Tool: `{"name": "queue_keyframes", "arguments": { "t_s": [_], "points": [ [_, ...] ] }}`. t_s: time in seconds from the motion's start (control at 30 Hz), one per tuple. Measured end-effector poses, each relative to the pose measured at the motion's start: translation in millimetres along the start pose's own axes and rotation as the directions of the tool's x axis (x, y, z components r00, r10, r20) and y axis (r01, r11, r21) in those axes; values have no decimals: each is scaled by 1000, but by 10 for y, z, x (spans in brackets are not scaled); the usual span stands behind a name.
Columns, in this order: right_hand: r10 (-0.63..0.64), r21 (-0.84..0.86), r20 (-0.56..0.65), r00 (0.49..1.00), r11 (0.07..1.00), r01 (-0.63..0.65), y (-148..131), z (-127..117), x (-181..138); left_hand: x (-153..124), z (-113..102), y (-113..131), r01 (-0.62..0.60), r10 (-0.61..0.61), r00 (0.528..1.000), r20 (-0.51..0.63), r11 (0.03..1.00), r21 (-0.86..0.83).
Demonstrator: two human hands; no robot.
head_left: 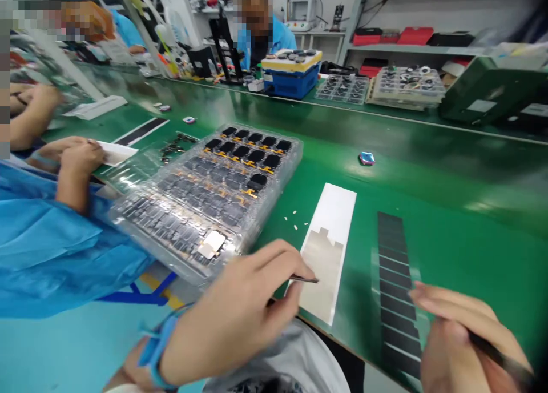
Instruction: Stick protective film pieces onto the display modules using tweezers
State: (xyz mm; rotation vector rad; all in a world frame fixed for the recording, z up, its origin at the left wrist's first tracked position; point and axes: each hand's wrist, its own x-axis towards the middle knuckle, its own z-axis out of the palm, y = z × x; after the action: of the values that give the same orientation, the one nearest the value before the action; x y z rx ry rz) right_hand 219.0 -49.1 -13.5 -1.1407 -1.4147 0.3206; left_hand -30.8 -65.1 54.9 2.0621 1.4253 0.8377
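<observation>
The white sheet (333,221) lies on the green bench (462,256), low in the middle of the picture. Our left hand (226,319) pinches thin tweezers (305,279) at its edge. Our right hand (458,341) is closed on a dark tool (496,353), beside a strip of dark squares (396,290). The clear tray (295,153) is full of rows of dark parts (222,199). We can read no words.

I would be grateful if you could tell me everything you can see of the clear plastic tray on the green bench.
The clear plastic blister tray lies slantwise on the green bench, its moulded pockets in rows holding flat dark modules with orange-gold flex tails. A white patch sits near its nearest corner, and a co-worker's blue sleeve reaches its left edge.
</observation>
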Motion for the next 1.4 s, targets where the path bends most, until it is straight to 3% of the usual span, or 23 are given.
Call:
{"name": "queue_keyframes", "arguments": {
  "t_s": [0.07,0.1,0.17,0.3,0.43,0.67,0.93,1.07,1.2,1.27,1.4],
  "points": [
    [-77,-75,240,968,992,98,-223,49,179,23,288,-24,87,-74,995,60,962,-258],
    [-164,-51,378,911,979,197,-286,86,259,63,408,-66,137,-107,989,100,919,-370],
    [-259,-14,536,803,949,316,-315,184,372,159,591,-182,212,-152,976,154,812,-544],
    [-310,-105,616,724,879,465,-162,407,406,279,745,-396,225,-166,974,152,681,-697],
    [-333,-157,619,712,836,527,-40,534,349,282,770,-484,230,-184,972,143,664,-712],
    [-307,-138,605,734,868,477,20,578,319,258,800,-498,258,-231,964,135,673,-693],
    [-257,-141,602,756,898,417,47,627,265,261,780,-502,256,-225,966,127,773,-580],
    [-276,-156,599,752,881,447,45,646,218,268,784,-492,234,-212,972,104,805,-545],
    [-115,-136,628,769,957,254,-19,650,393,253,778,-476,259,-224,965,133,779,-571],
    [-6,-124,683,730,984,124,-50,727,576,246,771,-462,254,-192,967,167,771,-584],
    [147,-188,829,540,982,22,-7,1080,886,237,757,-430,204,-80,967,241,809,-551]
  ]
}}
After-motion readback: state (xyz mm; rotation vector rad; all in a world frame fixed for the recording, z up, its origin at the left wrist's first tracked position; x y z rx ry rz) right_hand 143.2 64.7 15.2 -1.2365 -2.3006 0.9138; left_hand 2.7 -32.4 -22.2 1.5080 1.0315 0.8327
